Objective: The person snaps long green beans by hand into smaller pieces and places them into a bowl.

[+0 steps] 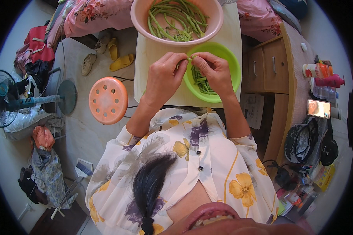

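Between the fingertips of my left hand (166, 75) and my right hand (213, 69) is a small piece of green bean (190, 58), pinched from both sides. Both hands hover over the left part of a lime-green plastic bowl (234, 60). Short cut-length bean pieces (202, 82) lie in that bowl, partly covered by my right hand. Beyond it stands a larger pink plastic basin (137, 20) with long whole green beans (161, 28) curled along its inside and some scraps near its front.
The bowls stand on a pale wooden table (150, 50). An orange stool (108, 100) is on the floor to the left, near yellow slippers (122, 62). A fan (26, 101) stands farther left. A wooden desk (298, 67) at right bears bottles and a propped phone (319, 109).
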`<state>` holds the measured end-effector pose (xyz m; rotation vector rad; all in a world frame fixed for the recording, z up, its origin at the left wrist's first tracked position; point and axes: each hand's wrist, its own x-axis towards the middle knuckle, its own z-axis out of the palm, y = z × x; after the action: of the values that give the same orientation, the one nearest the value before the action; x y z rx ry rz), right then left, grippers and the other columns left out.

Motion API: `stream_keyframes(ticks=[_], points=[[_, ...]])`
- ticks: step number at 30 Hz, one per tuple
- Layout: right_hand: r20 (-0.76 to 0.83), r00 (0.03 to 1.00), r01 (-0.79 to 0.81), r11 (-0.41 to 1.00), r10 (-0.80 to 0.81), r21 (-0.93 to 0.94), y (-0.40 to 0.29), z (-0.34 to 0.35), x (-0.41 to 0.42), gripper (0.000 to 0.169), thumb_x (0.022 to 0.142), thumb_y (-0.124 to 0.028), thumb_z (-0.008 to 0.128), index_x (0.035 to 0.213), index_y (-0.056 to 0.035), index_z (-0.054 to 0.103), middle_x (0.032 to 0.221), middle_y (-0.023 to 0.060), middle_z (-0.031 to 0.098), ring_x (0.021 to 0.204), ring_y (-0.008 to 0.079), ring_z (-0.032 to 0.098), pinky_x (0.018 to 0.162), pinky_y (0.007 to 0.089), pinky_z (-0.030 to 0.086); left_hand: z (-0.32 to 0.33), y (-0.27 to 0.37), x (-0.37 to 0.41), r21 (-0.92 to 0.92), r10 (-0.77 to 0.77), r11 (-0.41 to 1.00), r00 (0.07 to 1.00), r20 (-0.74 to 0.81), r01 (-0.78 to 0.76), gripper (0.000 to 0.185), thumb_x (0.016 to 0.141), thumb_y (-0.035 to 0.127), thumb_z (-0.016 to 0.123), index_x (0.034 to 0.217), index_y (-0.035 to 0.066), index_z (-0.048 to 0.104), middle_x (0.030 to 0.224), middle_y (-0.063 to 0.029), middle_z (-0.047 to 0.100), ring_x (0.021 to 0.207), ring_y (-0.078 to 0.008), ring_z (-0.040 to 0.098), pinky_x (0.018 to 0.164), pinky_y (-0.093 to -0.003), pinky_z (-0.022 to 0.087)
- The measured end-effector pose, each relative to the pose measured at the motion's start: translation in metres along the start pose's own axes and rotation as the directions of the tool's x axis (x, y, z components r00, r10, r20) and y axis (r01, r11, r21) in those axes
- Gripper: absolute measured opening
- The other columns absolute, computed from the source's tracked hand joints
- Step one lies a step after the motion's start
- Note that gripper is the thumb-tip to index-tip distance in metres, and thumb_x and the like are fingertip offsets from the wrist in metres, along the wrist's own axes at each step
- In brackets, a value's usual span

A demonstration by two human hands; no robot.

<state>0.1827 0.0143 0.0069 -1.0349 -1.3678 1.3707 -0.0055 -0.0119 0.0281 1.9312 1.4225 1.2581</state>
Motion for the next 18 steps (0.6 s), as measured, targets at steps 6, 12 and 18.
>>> stream_keyframes(ticks=[6, 12, 18], points=[[-0.081, 0.993, -0.074, 0.981, 0.09, 0.18, 0.001, -0.009, 0.004, 0.025, 0.103, -0.021, 0.072, 0.115, 0.0008, 0.077, 0.091, 0.0005, 0.073, 0.069, 0.003, 0.055, 0.061, 0.0205, 0.045, -0.003, -0.002, -0.002, -0.018, -0.034, 0.999, 0.999, -0.026, 0.033, 0.012, 0.096, 0.007, 0.074, 0.107, 0.001, 0.073, 0.091, -0.0116, 0.071, 0.067, -0.0182, 0.065, 0.061, -0.0303, 0.052], [-0.171, 0.974, -0.077, 0.93, 0.147, 0.361, 0.01, -0.03, 0.006, 0.026, 0.104, -0.022, 0.071, 0.116, -0.0007, 0.077, 0.095, 0.0022, 0.074, 0.066, 0.0047, 0.055, 0.061, 0.0208, 0.047, -0.016, -0.009, 0.0, -0.011, -0.086, 0.996, 0.992, -0.09, 0.085, 0.013, 0.096, 0.006, 0.075, 0.108, 0.0, 0.074, 0.09, -0.0106, 0.072, 0.07, -0.0138, 0.065, 0.064, -0.0282, 0.052], [-0.24, 0.967, -0.037, 0.982, 0.081, 0.186, 0.008, -0.054, -0.005, 0.028, 0.104, -0.023, 0.071, 0.121, -0.0012, 0.076, 0.095, 0.0022, 0.073, 0.066, 0.0041, 0.054, 0.059, 0.0208, 0.045, -0.021, -0.007, 0.001, -0.01, -0.114, 0.993, 0.988, -0.099, 0.114, 0.015, 0.096, 0.007, 0.075, 0.11, 0.0, 0.076, 0.088, -0.0086, 0.071, 0.068, -0.0114, 0.059, 0.062, -0.0278, 0.048]])
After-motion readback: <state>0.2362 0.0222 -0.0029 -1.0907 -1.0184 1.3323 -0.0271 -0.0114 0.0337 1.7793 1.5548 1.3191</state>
